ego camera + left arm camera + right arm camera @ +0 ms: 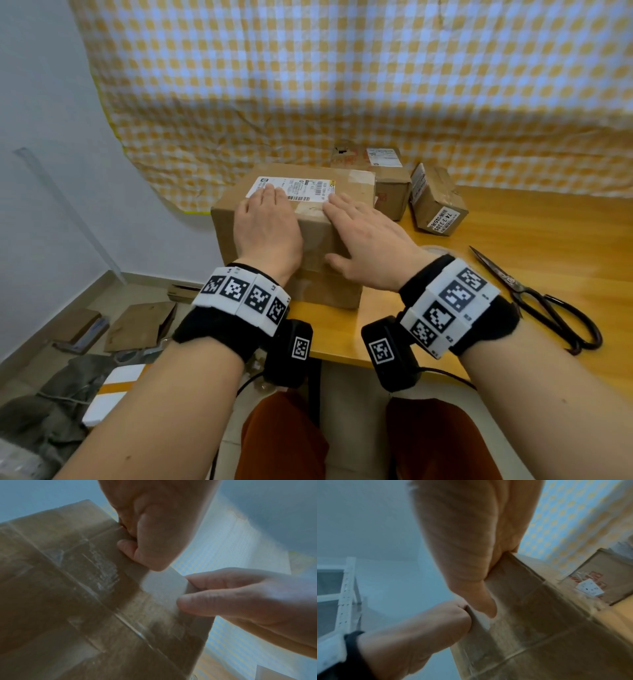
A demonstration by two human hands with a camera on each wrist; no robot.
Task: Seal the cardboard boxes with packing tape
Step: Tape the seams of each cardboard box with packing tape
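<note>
Both flat hands, left hand (267,226) and right hand (368,240), press tape onto the big box (329,291); smaller boxes (438,202) behind it probably still wait.

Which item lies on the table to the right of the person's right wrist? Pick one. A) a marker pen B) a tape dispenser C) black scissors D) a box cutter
C: black scissors lie on the wooden table beside the right hand.

We see a matt brown cardboard box (274,219) with a glossy clear tape strip (310,219) (slightly wrinkled) and a paper label (301,188), on a smooth wooden table (513,274), beside dark metal scissors (534,294).
</note>
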